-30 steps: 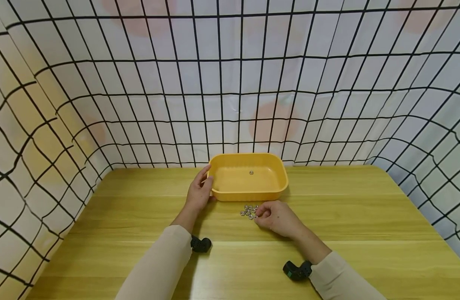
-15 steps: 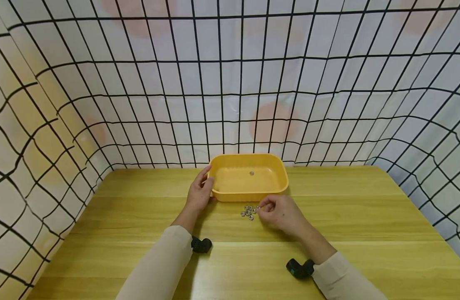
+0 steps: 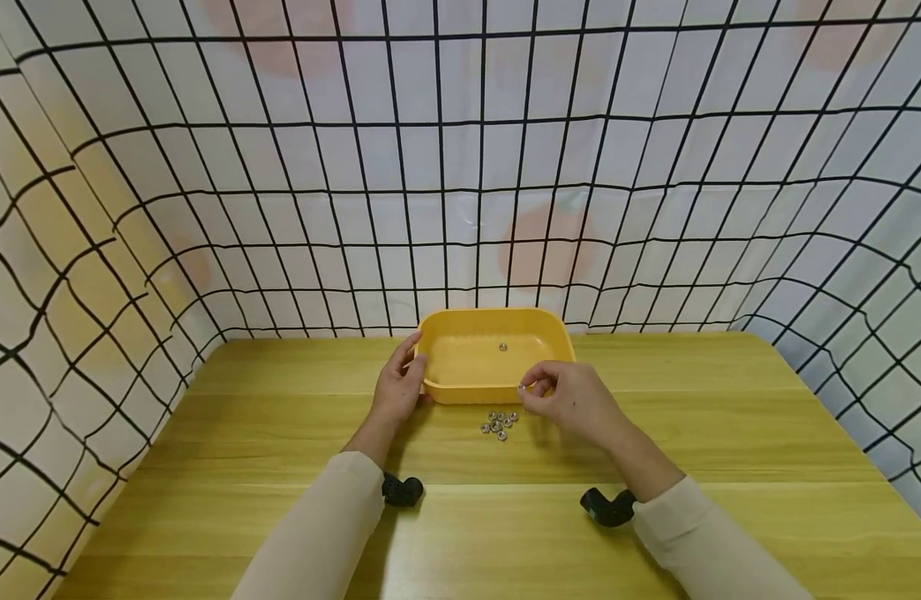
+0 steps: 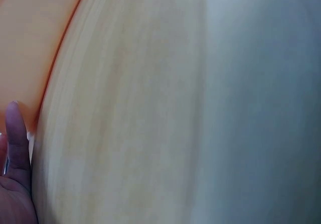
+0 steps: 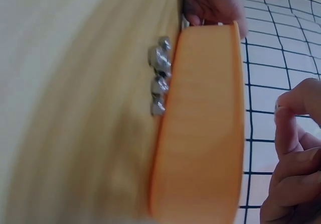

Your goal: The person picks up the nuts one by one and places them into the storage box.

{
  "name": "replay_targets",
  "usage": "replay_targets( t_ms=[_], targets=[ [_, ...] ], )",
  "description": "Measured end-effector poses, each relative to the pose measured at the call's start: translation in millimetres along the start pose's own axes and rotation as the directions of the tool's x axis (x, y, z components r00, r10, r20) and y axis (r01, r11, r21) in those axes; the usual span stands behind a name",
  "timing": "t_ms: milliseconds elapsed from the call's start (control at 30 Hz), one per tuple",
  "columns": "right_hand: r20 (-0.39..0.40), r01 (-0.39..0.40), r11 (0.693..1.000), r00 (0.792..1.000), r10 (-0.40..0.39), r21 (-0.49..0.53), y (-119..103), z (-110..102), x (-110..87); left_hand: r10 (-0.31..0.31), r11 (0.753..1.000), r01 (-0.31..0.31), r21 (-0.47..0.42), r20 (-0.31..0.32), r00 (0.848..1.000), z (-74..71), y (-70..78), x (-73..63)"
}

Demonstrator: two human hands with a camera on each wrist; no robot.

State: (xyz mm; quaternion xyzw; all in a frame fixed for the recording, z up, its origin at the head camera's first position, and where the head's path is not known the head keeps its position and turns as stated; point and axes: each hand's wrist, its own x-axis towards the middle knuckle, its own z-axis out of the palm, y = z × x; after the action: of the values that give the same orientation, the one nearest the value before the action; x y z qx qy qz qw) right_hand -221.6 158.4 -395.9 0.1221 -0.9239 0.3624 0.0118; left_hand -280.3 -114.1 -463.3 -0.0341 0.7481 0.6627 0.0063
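Pinching a small metal piece between thumb and finger, the right hand hovers at the front right of the yellow tray, while the left hand grips its left end; a single piece lies inside, and a cluster of pieces sits just in front on the tabletop

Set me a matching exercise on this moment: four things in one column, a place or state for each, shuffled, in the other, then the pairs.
Things:
1. Left hand
2. Right hand
3. Tray
4. Metal cluster

Places or states:
A. pinching a small shiny piece
B. on the table, at the tray's near side
C. touching the tray's left end
D. yellow, with a lone metal piece inside

Pairs: 1-C, 2-A, 3-D, 4-B
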Motion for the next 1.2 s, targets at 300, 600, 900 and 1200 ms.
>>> replay_targets(
  t_ms=[300, 600, 900, 1200],
  targets=[
    [-0.016, -0.002, 0.998, 1.000, 0.001, -0.061, -7, -17, 21.0, -0.005, 1.000, 0.005, 0.000, -0.014, 1.000, 1.1, -0.1, 0.4],
    [-0.001, 0.007, 0.997, 1.000, -0.007, -0.075, 1, -21, 45.8, -0.008, 1.000, 0.008, 0.010, -0.018, 1.000, 1.3, 0.7, -0.1],
    [0.014, 0.016, 0.986, 1.000, -0.014, -0.163, 14, -16, 64.9, 0.001, 1.000, -0.001, 0.014, -0.009, 1.000, 0.4, 0.1, 0.3],
    [0.033, -0.003, 0.989, 0.999, 0.008, -0.150, 18, -9, 78.5, 0.002, 1.000, -0.001, 0.027, -0.019, 1.000, 1.7, 1.4, -1.2]
  ],
)
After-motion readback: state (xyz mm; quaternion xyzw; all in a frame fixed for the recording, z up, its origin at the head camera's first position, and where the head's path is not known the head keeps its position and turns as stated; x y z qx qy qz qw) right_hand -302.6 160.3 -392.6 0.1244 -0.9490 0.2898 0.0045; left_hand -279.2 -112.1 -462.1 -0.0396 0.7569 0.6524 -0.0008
